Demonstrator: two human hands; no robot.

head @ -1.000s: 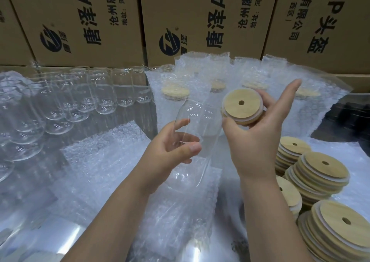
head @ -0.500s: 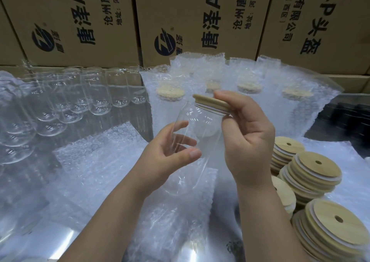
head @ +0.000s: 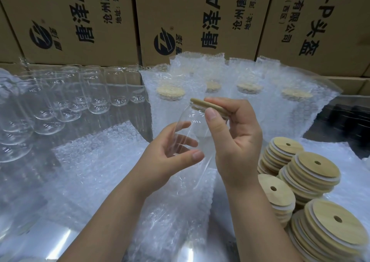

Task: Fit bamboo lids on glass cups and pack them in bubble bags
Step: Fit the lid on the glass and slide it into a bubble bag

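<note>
My left hand (head: 168, 157) grips a clear glass cup (head: 192, 125) around its lower body, tilted with its mouth up and to the right. A round bamboo lid (head: 197, 102) sits on the cup's mouth, seen edge-on. My right hand (head: 236, 137) pinches that lid, thumb on the near edge and fingers curled over the top. Flat bubble bags (head: 112, 161) lie on the table under and left of my hands.
Several empty glass cups (head: 96, 93) lie at the left. Stacks of bamboo lids (head: 308, 171) stand at the right. Bagged, lidded cups (head: 248, 89) lean against cardboard boxes (head: 200, 21) at the back.
My right hand brought the lid from face-up beside the cup down onto its mouth, and now its fingers curl over the lid. The left hand kept its hold on the cup.
</note>
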